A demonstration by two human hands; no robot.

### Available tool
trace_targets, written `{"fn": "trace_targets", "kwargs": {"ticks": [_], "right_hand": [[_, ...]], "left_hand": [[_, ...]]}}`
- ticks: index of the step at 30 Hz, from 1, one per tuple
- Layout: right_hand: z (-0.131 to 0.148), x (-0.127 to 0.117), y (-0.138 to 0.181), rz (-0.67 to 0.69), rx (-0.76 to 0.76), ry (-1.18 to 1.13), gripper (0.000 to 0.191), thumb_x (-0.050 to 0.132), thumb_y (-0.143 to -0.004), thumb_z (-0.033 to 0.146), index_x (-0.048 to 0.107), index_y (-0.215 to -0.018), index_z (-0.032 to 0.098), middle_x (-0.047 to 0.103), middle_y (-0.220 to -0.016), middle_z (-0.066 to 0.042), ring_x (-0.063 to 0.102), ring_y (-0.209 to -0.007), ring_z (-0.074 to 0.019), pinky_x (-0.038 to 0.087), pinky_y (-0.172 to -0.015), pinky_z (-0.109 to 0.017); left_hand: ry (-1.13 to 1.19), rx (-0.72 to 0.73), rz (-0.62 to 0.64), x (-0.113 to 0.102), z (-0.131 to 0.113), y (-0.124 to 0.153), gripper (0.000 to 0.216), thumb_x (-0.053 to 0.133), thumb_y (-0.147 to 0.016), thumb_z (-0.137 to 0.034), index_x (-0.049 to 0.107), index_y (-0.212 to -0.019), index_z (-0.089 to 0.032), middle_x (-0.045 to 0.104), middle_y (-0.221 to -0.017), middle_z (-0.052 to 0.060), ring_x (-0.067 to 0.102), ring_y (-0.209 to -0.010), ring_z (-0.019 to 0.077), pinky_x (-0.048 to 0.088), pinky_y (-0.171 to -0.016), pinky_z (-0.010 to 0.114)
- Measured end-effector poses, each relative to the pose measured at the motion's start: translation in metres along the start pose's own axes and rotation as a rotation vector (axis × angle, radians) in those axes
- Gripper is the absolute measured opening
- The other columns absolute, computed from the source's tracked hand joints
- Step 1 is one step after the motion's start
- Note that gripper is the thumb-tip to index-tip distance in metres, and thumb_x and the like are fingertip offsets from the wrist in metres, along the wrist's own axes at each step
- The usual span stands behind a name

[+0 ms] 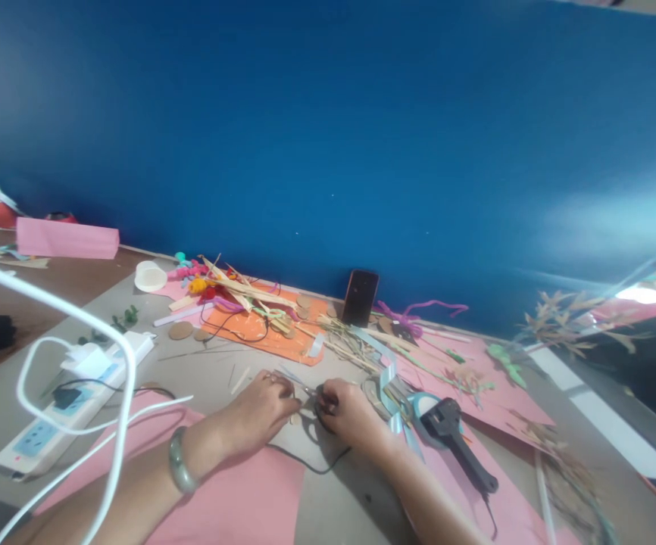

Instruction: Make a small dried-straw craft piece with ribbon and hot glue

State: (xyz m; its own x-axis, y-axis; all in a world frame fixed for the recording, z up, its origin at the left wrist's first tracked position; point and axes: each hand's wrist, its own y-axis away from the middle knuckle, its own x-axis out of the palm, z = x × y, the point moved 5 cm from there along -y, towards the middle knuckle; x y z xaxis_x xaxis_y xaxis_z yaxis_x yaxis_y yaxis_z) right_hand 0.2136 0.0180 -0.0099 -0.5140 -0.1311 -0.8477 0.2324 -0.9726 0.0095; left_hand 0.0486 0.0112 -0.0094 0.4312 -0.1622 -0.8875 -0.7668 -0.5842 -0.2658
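Observation:
My left hand (pixel 260 412), with a green bangle (pixel 179 462) on the wrist, rests on the grey table with its fingers pinched round a small tan piece (pixel 295 418). My right hand (pixel 351 415) is closed on the dark handles of a pair of scissors (pixel 305 390). The thin blades point left, over the fingertips of my left hand. The two hands nearly touch. A thin black cord (pixel 310 465) runs under them across the table.
A black glue gun (pixel 456 443) and light blue ribbon (pixel 388 378) lie right of my hands on pink paper (pixel 237 499). Behind are an orange sheet (pixel 260 329) with dried stalks, and a phone (pixel 360 297) leaning on the blue wall. A power strip (pixel 72 401) with white cables lies left.

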Motion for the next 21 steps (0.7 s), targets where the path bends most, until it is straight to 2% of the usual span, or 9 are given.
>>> {"fn": "trace_targets", "kwargs": {"ticks": [4,7,9,11,14,17,21], "right_hand": [[0.006,0.002,0.001,0.000,-0.024,-0.003,0.017,0.057,-0.060,0.004,0.048,-0.059,0.019,0.053,-0.063,0.001,0.042,-0.059,-0.0119,0.028,-0.056,-0.024],[0.004,-0.001,-0.001,-0.010,0.009,-0.061,0.020,0.055,-0.057,0.003,0.044,-0.054,0.019,0.048,-0.056,0.004,0.039,-0.056,-0.0108,0.028,-0.054,-0.024],[0.004,-0.004,-0.003,-0.003,0.055,-0.213,0.021,0.055,-0.057,0.005,0.041,-0.051,0.020,0.045,-0.052,0.005,0.038,-0.053,-0.0104,0.029,-0.052,-0.024],[0.007,-0.005,-0.004,0.034,0.091,-0.485,0.018,0.059,-0.059,0.010,0.044,-0.053,0.020,0.050,-0.053,0.005,0.042,-0.054,-0.0106,0.033,-0.052,-0.023],[0.015,-0.004,-0.002,0.103,0.137,-0.870,0.018,0.070,-0.059,0.021,0.053,-0.062,0.018,0.060,-0.063,0.002,0.050,-0.056,-0.0110,0.040,-0.054,-0.023],[0.020,0.000,0.001,0.136,0.183,-0.996,0.024,0.078,-0.055,0.026,0.057,-0.063,0.017,0.061,-0.062,0.003,0.051,-0.054,-0.0104,0.041,-0.053,-0.023],[0.024,0.006,0.002,0.184,0.197,-1.053,0.029,0.082,-0.054,0.029,0.056,-0.062,0.017,0.063,-0.062,0.002,0.054,-0.053,-0.0109,0.041,-0.052,-0.023]], "left_hand": [[0.112,-0.016,-0.041,0.005,0.008,-0.002,0.020,0.048,-0.089,-0.016,0.066,-0.081,-0.020,0.067,-0.081,0.005,0.060,-0.083,0.0191,0.038,-0.084,0.035],[0.147,-0.057,-0.070,0.006,0.011,-0.002,0.019,0.051,-0.085,-0.015,0.068,-0.078,-0.020,0.067,-0.078,0.005,0.060,-0.086,0.0204,0.039,-0.085,0.034],[0.193,-0.126,-0.110,0.003,0.012,-0.001,0.017,0.054,-0.082,-0.015,0.070,-0.081,-0.020,0.068,-0.082,0.006,0.060,-0.090,0.0216,0.039,-0.087,0.035],[0.305,-0.233,-0.160,-0.003,0.013,0.000,0.015,0.059,-0.080,-0.018,0.072,-0.087,-0.021,0.069,-0.087,0.007,0.061,-0.090,0.0217,0.041,-0.086,0.034],[0.627,-0.400,-0.193,-0.007,0.014,0.001,0.017,0.064,-0.079,-0.027,0.073,-0.089,-0.018,0.070,-0.088,0.007,0.063,-0.083,0.0195,0.046,-0.076,0.029],[0.893,-0.479,-0.196,-0.006,0.013,0.001,0.020,0.065,-0.078,-0.031,0.072,-0.086,-0.015,0.072,-0.082,0.006,0.064,-0.075,0.0175,0.047,-0.067,0.025],[1.039,-0.533,-0.227,-0.003,0.014,0.001,0.021,0.063,-0.078,-0.031,0.069,-0.078,-0.012,0.070,-0.070,0.005,0.061,-0.063,0.0145,0.045,-0.060,0.023]]}}
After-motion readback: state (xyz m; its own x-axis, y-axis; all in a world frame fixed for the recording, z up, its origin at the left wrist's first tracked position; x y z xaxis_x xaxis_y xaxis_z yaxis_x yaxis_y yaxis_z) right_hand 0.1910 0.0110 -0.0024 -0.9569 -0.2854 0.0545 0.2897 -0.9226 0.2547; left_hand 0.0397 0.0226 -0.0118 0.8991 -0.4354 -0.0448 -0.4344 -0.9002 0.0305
